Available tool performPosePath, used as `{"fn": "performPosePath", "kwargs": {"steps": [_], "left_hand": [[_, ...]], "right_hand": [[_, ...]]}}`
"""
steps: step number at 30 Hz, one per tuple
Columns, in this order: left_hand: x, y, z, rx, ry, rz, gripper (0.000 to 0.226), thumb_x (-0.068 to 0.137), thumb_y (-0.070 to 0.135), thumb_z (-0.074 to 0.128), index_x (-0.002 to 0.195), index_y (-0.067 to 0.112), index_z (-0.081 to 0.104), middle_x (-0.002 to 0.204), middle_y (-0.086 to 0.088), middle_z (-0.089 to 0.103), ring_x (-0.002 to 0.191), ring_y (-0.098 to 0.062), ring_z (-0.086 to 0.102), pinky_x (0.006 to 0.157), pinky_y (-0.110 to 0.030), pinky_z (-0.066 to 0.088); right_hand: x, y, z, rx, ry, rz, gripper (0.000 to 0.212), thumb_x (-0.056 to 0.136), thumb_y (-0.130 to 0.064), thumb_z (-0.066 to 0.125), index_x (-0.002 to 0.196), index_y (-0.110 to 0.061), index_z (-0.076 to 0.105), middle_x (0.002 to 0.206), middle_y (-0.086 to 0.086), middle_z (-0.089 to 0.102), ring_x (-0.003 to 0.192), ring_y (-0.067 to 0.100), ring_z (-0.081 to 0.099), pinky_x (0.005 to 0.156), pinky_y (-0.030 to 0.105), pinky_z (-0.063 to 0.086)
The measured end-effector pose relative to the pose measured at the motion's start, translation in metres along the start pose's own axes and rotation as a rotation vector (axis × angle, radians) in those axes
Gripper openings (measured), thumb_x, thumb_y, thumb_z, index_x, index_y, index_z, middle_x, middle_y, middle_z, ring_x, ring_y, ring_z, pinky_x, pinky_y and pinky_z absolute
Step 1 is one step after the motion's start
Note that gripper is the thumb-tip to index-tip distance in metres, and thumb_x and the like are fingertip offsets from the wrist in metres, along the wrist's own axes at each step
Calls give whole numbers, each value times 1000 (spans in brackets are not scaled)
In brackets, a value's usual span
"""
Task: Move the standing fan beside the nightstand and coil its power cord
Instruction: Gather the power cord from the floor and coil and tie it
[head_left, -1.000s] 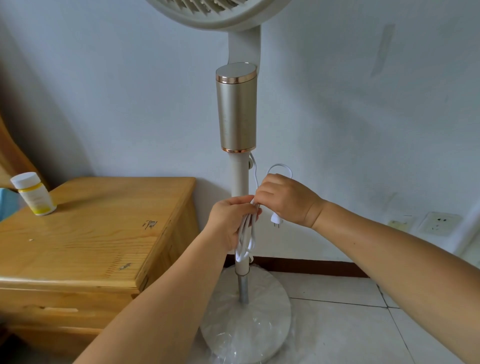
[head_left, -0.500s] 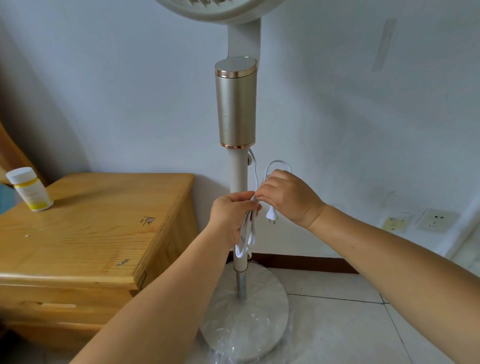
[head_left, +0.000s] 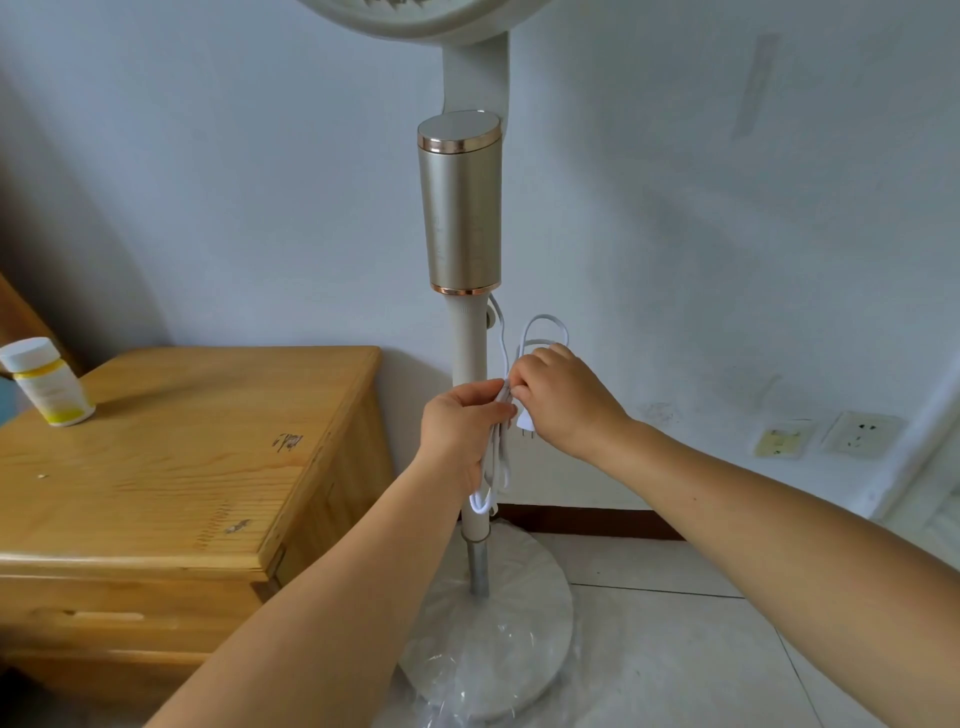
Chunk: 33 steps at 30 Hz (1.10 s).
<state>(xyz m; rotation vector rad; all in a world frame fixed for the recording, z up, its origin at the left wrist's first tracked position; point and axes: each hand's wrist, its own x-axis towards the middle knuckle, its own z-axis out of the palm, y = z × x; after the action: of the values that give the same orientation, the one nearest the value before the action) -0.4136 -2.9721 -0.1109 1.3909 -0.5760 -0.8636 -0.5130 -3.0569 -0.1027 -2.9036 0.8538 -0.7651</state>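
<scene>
Pale wall, tiled floor; a wall socket (head_left: 861, 434) sits low at right. The standing fan (head_left: 461, 208) stands just beside the nightstand (head_left: 171, 457), so placement appears complete. Coiling is in hand: the left hand (head_left: 460, 431) is closed around the gathered loops of the power cord (head_left: 491, 467), while the right hand (head_left: 563, 397) pinches the strand near the plug (head_left: 524, 423). Next move, by judgement: wrap the plug end around the bundle and secure it.

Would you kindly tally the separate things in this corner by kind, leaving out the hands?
Standing fan: 1
Power cord: 1
Wooden nightstand: 1
Pill bottle: 1
Wall sockets: 2
Total: 6
</scene>
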Motion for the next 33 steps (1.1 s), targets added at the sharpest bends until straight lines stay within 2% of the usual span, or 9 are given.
{"fn": "performPosePath", "kwargs": {"steps": [4,8,12,16,19,22,25,29,33], "left_hand": [[-1,-5,4,-2,2,47,26,79,-1,68,103,9,71,93,-6,73,87,-18,68,89,-35,54],[-4,-11,8,-85,0,45,31,81,2,68,111,5,67,106,-12,71,100,-24,66,96,-39,50],[-6,-15,12,-198,-24,21,26,84,0,64,110,3,67,105,-16,70,97,-26,67,93,-38,52],[-6,-20,12,-224,-75,25,28,86,-2,59,113,3,65,100,-12,70,85,-18,67,85,-31,55],[-5,-20,13,-221,-103,36,29,88,-4,56,115,2,63,106,-14,68,89,-21,66,89,-33,53],[-5,-18,14,-206,-89,40,29,87,-4,57,115,2,63,109,-15,68,97,-24,65,93,-35,51],[-4,-18,14,-201,-75,36,27,85,-2,60,112,3,65,106,-12,69,98,-23,64,94,-34,50],[-3,-20,14,-226,-72,22,28,84,-3,61,112,2,65,101,-11,70,91,-20,66,88,-31,53],[-2,-22,13,-237,-78,36,29,84,-3,61,113,0,65,102,-12,70,92,-21,66,90,-31,52]], "right_hand": [[-1,-8,0,140,-38,210,20,95,-17,41,76,-16,44,83,5,58,72,18,51,63,30,42],[1,-12,-4,400,-147,491,29,93,-14,41,64,-16,43,64,0,46,56,14,41,55,29,35],[4,-20,-14,763,-202,822,16,89,-4,44,77,-10,54,63,2,43,59,15,42,56,25,33],[0,-15,-19,1173,-272,1119,24,79,-5,45,58,-15,51,54,-2,42,48,10,37,48,23,26],[-3,-4,-15,1384,-364,1178,23,78,-10,46,56,-17,50,53,-6,45,48,8,42,49,22,27],[-10,0,-6,1506,-326,1111,24,84,-19,55,60,-17,55,55,-8,49,49,6,45,49,19,29],[-20,1,5,1322,-97,944,19,85,-28,61,70,-18,66,62,-7,59,56,7,51,51,19,35],[-30,2,9,745,221,528,25,90,-36,52,90,-17,67,81,-5,65,78,11,59,63,20,43],[-32,7,6,-46,211,50,22,88,-32,58,98,-14,66,91,2,69,87,20,60,72,33,47]]}}
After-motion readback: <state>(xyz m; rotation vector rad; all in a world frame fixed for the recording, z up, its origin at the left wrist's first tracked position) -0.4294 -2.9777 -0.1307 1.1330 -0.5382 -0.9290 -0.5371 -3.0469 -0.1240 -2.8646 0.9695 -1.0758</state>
